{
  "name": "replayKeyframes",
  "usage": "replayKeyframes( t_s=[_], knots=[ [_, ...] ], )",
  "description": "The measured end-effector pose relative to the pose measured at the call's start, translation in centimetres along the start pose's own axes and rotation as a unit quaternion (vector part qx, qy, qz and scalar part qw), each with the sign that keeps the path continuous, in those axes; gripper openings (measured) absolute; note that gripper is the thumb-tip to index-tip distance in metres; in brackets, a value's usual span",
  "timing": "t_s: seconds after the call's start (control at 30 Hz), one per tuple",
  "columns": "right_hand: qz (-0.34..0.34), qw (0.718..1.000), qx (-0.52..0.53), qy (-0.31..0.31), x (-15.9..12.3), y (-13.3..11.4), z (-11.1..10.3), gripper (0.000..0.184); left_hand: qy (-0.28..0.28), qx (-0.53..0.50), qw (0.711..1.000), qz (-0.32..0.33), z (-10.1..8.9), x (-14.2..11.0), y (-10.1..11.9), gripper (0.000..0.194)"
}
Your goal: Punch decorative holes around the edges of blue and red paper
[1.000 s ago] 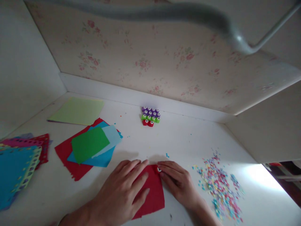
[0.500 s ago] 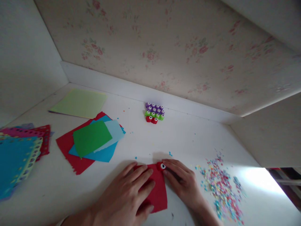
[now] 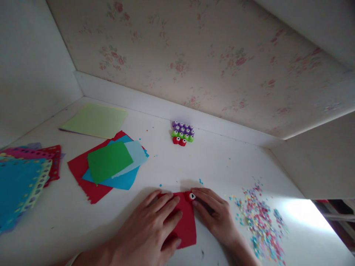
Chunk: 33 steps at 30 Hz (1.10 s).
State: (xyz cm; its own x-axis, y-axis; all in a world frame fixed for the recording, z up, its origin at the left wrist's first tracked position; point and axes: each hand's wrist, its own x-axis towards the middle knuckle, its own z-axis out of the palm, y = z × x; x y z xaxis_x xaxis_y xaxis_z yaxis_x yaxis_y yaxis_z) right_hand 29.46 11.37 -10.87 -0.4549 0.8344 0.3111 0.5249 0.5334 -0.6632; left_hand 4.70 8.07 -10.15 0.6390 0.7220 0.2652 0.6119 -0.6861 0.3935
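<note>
Drawn slightly clear since a second ago, the fingers of your right hand (image 3: 215,212) now uncover more of the eye on the small red piece (image 3: 191,196), and the grey tube has left the top of your view. That piece sits at the 1 o'clock corner of the red sheet (image 3: 188,223) on the bench (image 3: 210,159), its eye facing up; your right thumb and fingers clamp it from 3 o'clock, hiding its long axis. The sheet's visible part runs longest from 12 to 6 o'clock. Your left hand (image 3: 151,223) covers its 9 o'clock side, fingers spread apart and pointing towards 1. From the sheet, rows of eyed pieces (image 3: 183,132) stand at 12, confetti (image 3: 262,221) lies at 3, and a green sheet (image 3: 109,162) at 10.
</note>
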Motion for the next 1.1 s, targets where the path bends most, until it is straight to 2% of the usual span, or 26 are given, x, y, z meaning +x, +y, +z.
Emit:
replayKeyframes(
  t_s=[0.33,0.93,1.0,1.1],
  knots=[
    [0.001,1.000,0.010,-0.002,-0.2,0.3,0.0,0.033,-0.008,-0.001,1.000,0.000,0.0,0.0,0.0,0.042],
    [0.005,1.000,-0.015,0.003,0.1,0.3,-0.3,0.030,0.024,-0.002,1.000,0.006,-0.1,0.1,0.1,0.041],
    [0.000,0.999,-0.035,0.027,0.2,-0.5,-0.7,0.031,0.020,0.007,1.000,0.011,-0.1,0.0,0.1,0.042],
    [0.015,0.987,-0.104,0.123,-0.2,-3.1,-1.0,0.025,0.023,0.030,0.999,0.027,0.1,-0.3,0.2,0.042]
  ],
)
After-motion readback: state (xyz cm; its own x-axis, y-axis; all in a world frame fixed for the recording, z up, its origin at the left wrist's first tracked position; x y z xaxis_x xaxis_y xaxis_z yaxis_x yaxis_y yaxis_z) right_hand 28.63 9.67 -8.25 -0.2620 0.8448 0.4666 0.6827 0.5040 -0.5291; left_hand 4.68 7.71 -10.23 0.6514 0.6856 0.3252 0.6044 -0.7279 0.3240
